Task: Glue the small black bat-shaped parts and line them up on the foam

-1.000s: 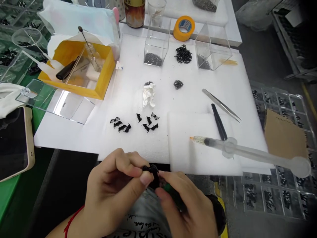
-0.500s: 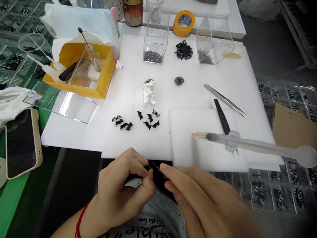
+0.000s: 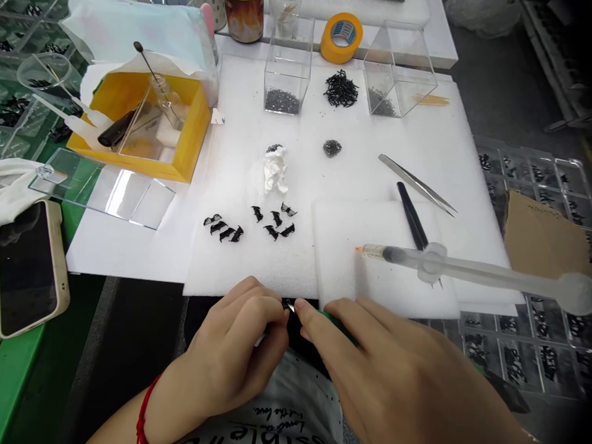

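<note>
My left hand (image 3: 245, 339), with a red cord at the wrist, pinches a small black piece (image 3: 285, 303) between thumb and forefinger, just off the near edge of the white foam sheet. Most of that piece is hidden by the fingers. Held in my right hand (image 3: 374, 351) is a metal-tipped tool (image 3: 327, 317) with a green and black handle, its bright tip right at the black piece. The hand covers the tool's middle, so its exact kind cannot be made out. Several small black glasses-like pieces (image 3: 272, 223) lie on the foam ahead of my hands.
A syringe (image 3: 398, 254) and two tweezers (image 3: 416, 185) lie to the right. Clear boxes (image 3: 287, 74) with dark beads, black bits (image 3: 341, 88) and orange tape (image 3: 341, 38) stand behind. At left are a yellow box (image 3: 189, 142), a clear lid (image 3: 115, 191) and a phone (image 3: 28, 265).
The green and black tool now shows more plainly in my right hand, its tip against the black piece. My left fingers have closed further over the piece. The view has shifted slightly.
</note>
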`<action>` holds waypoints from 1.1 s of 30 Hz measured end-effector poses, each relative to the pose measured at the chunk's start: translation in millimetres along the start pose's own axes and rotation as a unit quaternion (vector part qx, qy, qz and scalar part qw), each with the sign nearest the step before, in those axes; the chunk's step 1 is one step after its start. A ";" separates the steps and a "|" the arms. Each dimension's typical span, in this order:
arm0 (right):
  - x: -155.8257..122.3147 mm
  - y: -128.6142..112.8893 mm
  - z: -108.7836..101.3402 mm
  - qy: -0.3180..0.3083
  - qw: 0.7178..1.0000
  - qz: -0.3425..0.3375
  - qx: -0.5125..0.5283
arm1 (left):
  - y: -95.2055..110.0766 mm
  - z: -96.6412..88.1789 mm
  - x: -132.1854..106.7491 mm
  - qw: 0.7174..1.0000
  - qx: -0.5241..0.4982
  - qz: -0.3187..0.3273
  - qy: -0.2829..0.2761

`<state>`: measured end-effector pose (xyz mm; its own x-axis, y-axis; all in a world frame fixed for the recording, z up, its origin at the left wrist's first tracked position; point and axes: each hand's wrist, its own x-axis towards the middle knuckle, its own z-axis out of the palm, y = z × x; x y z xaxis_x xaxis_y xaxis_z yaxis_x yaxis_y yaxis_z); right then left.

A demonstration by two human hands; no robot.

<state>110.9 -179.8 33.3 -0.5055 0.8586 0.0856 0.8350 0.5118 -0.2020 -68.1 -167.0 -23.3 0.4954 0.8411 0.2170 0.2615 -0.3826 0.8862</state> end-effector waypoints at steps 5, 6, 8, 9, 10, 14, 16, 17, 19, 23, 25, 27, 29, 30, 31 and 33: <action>1.7 3.1 -4.7 -0.014 1.000 0.000 -0.012 | 0.1 -3.6 0.0 0.997 0.036 0.008 -0.061; 1.1 3.7 -4.7 -0.016 1.000 0.000 -0.009 | 0.5 -3.9 0.3 0.997 0.038 0.008 -0.063; -0.2 5.1 -4.5 -0.023 1.000 0.004 -0.003 | 0.7 -3.9 1.3 0.997 0.037 0.009 -0.065; -0.6 5.8 -4.4 -0.028 1.000 0.008 0.000 | 0.5 -3.8 1.8 0.997 0.035 0.007 -0.068; -0.9 6.4 -4.5 -0.028 1.000 0.010 0.003 | 0.2 -3.6 2.3 0.997 0.032 0.003 -0.074; -0.3 6.5 -5.0 -0.046 0.998 0.032 0.009 | -1.4 -2.6 3.7 0.998 0.019 0.016 -0.058; -0.2 5.5 -4.4 -0.060 0.997 0.042 0.009 | -1.7 -2.2 3.8 0.999 0.019 0.026 -0.040; -0.4 5.1 -3.7 -0.064 0.997 0.044 0.008 | -1.7 -2.1 3.9 0.999 0.022 0.025 -0.037; -1.1 4.8 -2.3 -0.062 0.997 0.041 0.007 | -1.5 -2.1 3.8 0.999 0.027 0.017 -0.037; -1.8 5.4 -2.4 -0.057 0.997 0.044 0.003 | -1.5 -1.6 2.8 0.999 0.032 0.010 -0.027; -1.2 5.3 -3.8 -0.064 0.997 0.046 0.008 | -2.2 -0.7 1.8 0.999 0.041 0.009 -0.016; -0.6 5.2 -5.2 -0.071 0.996 0.046 0.012 | -2.8 0.3 1.0 0.998 0.054 0.005 -0.008; -0.7 5.3 -6.2 -0.077 0.996 0.050 0.010 | -3.0 1.1 0.7 0.998 0.063 0.001 -0.003; -1.1 5.4 -6.5 -0.075 0.996 0.051 0.009 | -3.0 1.3 0.8 0.998 0.064 0.000 -0.001; -1.5 5.7 -6.6 -0.074 0.996 0.051 0.008 | -2.8 1.4 1.0 0.998 0.066 0.000 0.000; -2.4 6.3 -6.2 -0.067 0.997 0.047 0.009 | -2.5 1.4 1.5 0.998 0.068 -0.001 -0.002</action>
<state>118.7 -178.4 37.9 -0.4513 0.8900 -0.0654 0.8764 0.4282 -0.2205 -66.8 -165.4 -25.8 0.4985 0.8403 0.2129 0.3731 -0.4297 0.8223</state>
